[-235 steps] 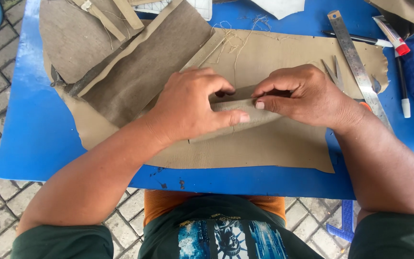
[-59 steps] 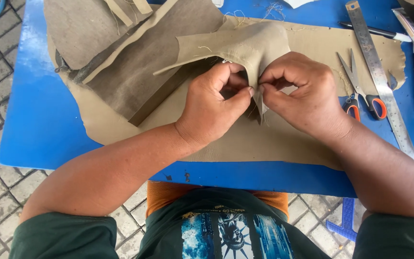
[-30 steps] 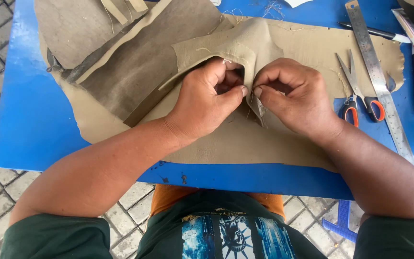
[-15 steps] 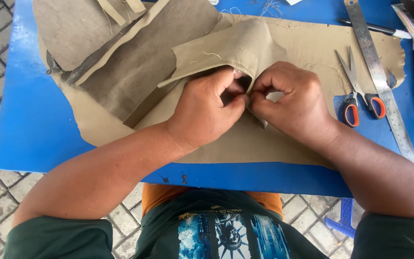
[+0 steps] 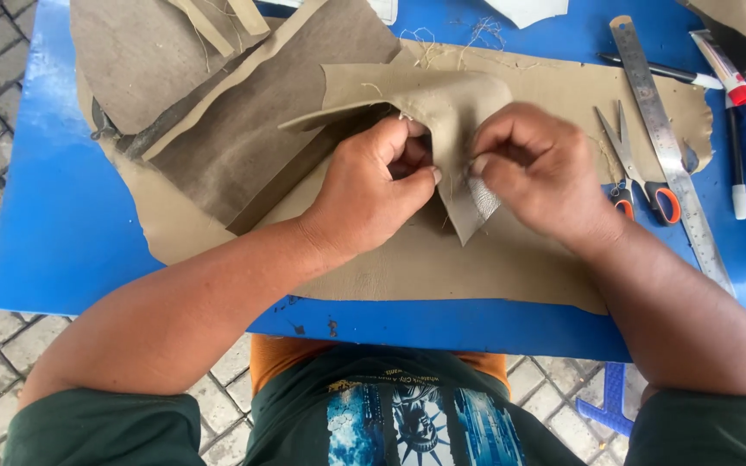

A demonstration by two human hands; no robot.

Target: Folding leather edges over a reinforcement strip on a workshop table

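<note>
A small tan leather piece [image 5: 429, 108] is lifted off the large tan leather sheet [image 5: 442, 267] that covers the blue table [image 5: 62, 198]. My left hand [image 5: 373, 185] pinches this piece from its left side, thumb and fingers closed on it. On the other side, my right hand [image 5: 537, 168] grips the same piece, and a pointed flap with a pale grey underside hangs down between the two hands. Both hands sit over the middle of the sheet.
Brown suede-like panels [image 5: 261, 121] and strips lie at the back left. Orange-handled scissors [image 5: 641, 173] and a steel ruler [image 5: 666, 147] lie to the right of my right hand. Pens [image 5: 658, 71] and a red-capped tube [image 5: 723, 69] lie at the far right. Paving bricks show below the table.
The small leather piece went from lying flat and folded to being lifted between both hands. In the last half second the hands drew slightly apart and the pointed flap turned its pale underside out.
</note>
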